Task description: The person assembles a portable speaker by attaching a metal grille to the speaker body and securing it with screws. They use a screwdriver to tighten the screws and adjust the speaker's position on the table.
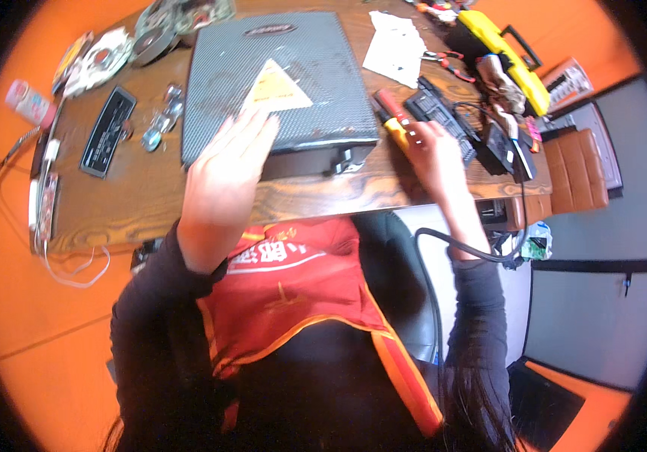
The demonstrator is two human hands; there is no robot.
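Note:
A large grey box (218, 68) with a woven-look top and a pale yellow triangular sticker (278, 89) lies on the wooden table. My left hand (227, 169) rests on its near left part, fingers straight and together, their tips by the sticker. A shiny metal fitting (347, 161) shows on the box's dark front side. To the right of the box, my right hand (436, 154) has its fingers curled down over a yellow-handled tool (396, 132). A red-handled tool (391, 104) lies right beside it. My fingers hide part of both, so their exact kind cannot be told.
A black slotted part (444, 113), red-handled pliers (451, 64), white paper (395, 49) and a yellow toolbox lid (504, 56) crowd the right. On the left lie a black panel (107, 132), clear small pieces (161, 124) and a tape roll (154, 47). A black cable (482, 255) crosses my right forearm.

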